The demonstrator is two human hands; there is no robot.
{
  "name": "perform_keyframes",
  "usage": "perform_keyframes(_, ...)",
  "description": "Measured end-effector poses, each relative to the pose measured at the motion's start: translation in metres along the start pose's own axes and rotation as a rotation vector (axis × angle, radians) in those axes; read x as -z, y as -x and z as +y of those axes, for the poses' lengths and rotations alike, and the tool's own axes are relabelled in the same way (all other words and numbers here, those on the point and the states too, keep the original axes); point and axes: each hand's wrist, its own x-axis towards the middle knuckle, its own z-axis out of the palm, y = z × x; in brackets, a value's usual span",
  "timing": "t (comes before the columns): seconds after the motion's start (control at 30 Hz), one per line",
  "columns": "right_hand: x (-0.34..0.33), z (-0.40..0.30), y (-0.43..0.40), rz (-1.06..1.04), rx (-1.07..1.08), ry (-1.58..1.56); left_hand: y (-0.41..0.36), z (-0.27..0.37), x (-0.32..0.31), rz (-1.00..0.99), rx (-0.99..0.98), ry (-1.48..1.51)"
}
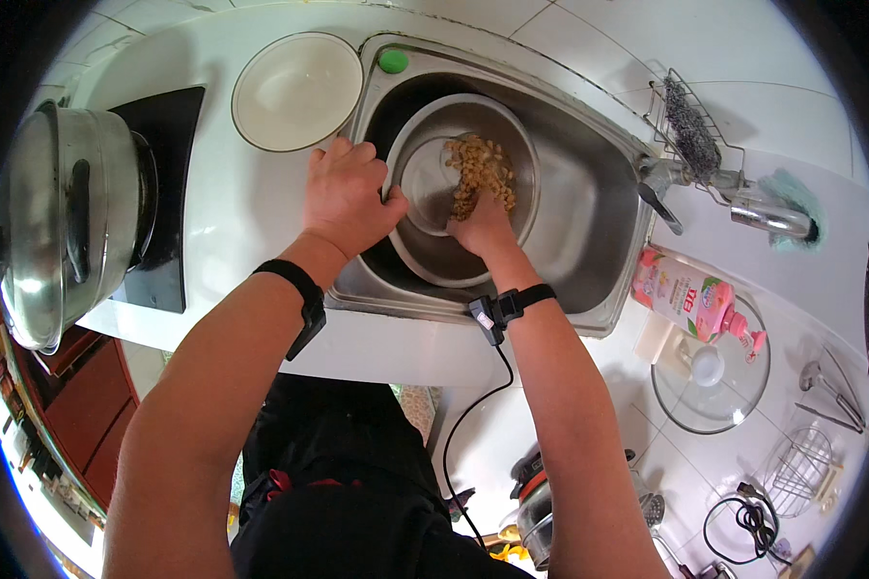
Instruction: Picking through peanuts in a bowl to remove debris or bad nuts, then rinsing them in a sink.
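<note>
A stainless steel bowl [434, 259] rests in the metal sink [576, 239]. Small brown pieces of food [478, 163], perhaps nuts or beans, are heaped inside it, seemingly in a little clear water. My right hand [484, 223] reaches into the bowl from the near side, its fingertips hidden among the pieces. At the bowl's left rim is my left hand [351, 189], fingers curled under and thumb over the rim. Whether those fingers grip the rim is hidden. A white bowl with a dark rim [297, 90] stands on the counter just beyond my left hand.
Left, a large steel pot [98, 210] stands on a black cooktop [166, 210]. A faucet [666, 181] is at the sink's right end, beneath a wire rack [695, 101] with a scouring pad. Nearby are a pink pump bottle [688, 293] and a glass lid [724, 398]. A cable [449, 441] trails from my right wrist.
</note>
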Motion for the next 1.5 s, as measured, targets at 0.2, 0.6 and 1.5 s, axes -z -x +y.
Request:
perform_keyframes(0.2, -0.012, 0.014, -0.015, -0.244, 0.018, 0.088, -0.002, 0.002, 0.001, -0.011, 0.004, 0.014)
perform_keyframes(0.6, -0.01, 0.016, -0.01, -0.021, 0.312, 0.085, -0.003, 0.002, -0.001, 0.076, -0.042, 0.047)
perform_keyframes(1.5, 0.009, -0.016, 0.118, 0.094, 0.337, -0.154, -0.004, 0.006, -0.005, -0.037, -0.183, -0.076)
